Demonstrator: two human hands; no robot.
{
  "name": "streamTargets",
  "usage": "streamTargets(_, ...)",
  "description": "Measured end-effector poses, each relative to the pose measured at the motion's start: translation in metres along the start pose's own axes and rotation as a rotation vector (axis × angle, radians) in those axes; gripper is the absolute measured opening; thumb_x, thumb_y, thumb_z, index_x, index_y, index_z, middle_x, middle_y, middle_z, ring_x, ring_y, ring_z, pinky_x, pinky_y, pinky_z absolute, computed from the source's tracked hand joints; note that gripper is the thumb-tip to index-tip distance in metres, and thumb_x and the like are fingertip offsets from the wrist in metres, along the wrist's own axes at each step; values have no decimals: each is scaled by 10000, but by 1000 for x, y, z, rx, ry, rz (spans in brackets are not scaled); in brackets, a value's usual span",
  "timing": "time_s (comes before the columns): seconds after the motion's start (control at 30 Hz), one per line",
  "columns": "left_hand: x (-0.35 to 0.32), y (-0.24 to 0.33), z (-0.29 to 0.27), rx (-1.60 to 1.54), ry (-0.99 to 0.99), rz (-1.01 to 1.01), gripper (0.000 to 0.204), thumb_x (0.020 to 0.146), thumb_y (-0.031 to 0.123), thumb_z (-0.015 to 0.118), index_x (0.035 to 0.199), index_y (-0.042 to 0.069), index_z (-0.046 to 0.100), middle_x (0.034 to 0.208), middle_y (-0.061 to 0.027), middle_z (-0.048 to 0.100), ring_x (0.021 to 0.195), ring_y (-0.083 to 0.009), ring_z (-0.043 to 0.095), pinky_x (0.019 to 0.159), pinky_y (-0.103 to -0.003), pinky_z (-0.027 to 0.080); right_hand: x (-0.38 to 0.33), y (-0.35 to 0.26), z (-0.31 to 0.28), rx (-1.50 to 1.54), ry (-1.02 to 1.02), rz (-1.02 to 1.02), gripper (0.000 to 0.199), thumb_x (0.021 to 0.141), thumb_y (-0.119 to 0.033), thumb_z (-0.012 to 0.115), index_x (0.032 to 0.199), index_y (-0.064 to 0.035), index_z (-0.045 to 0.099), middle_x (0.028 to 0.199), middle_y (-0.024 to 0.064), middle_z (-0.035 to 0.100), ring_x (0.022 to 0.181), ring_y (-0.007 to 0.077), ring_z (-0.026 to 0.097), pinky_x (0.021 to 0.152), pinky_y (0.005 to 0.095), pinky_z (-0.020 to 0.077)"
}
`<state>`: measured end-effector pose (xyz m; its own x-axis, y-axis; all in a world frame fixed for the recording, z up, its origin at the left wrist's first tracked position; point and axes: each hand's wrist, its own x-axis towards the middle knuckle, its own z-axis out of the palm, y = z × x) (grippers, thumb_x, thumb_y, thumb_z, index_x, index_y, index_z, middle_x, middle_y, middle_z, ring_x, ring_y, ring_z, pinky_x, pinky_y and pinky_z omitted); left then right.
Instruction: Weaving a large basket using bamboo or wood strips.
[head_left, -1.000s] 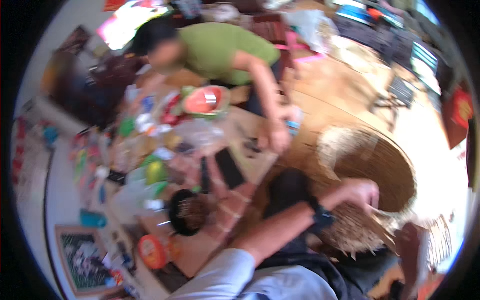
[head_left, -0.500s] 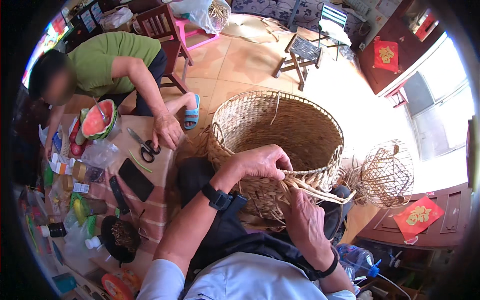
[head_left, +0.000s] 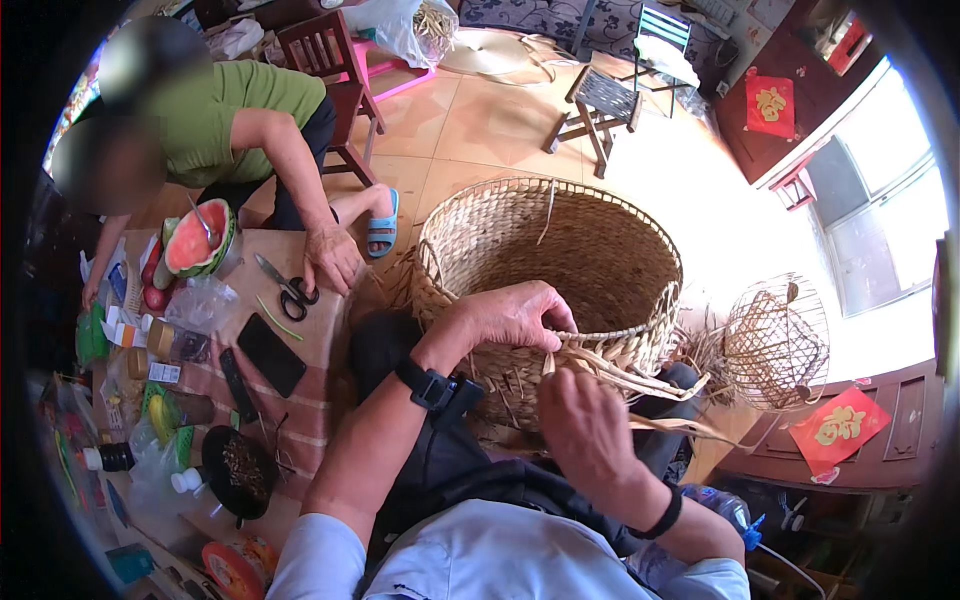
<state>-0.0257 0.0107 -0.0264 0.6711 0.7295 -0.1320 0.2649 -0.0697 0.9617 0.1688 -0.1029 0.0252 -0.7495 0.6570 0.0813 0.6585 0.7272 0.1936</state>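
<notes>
A large round woven straw basket (head_left: 480, 235) stands before me, its open top tilted so that the inside shows. My left hand (head_left: 525, 312) grips the near rim, thumb and fingers pinched over the edge. Just below it, my right hand (head_left: 588, 425) is closed on a pale straw strand (head_left: 549, 366) that runs up to the rim; a loose tail sticks out to the right of the fist. Several bundled straw strands (head_left: 645, 378) lie along the near right rim and poke out past the basket. The right fingertips are partly hidden.
On the left, a cloth-covered table (head_left: 320, 350) bears scissors (head_left: 290, 290), a phone (head_left: 271, 356), a cut watermelon (head_left: 200, 240) and a black bowl (head_left: 240, 475). A person in green (head_left: 240, 110) leans over it. An openwork basket (head_left: 775, 345) stands right; a folding stool (head_left: 605, 105) stands beyond.
My right hand has moved slightly left and turned into a tighter fist, drawing a straw strand whose tail now shows at right. My left hand stays at the rim.
</notes>
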Motion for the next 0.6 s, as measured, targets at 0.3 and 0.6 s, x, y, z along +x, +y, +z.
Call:
streamTargets(0.3, -2, 1, -5, 56, -27, -71, 386, 847, 192, 774, 1163, -28, 742, 971, -88, 744, 938, -156, 662, 863, -320, 519, 20, 72, 8, 366, 226, 0, 233, 791, -100, 705, 1020, -84, 660, 940, 74, 600, 850, 260, 647, 649, 403, 511)
streamTargets(0.6, -9, 11, -3, -3, -44, -57, 405, 878, 268, 792, 1176, 3, 723, 1066, -97, 720, 973, -193, 667, 905, -343, 514, 7, 50, 44, 476, 249, 429, 175, 941, -209, 699, 892, -84, 586, 777, 115, 676, 682, 353, 685, 597, 477, 504)
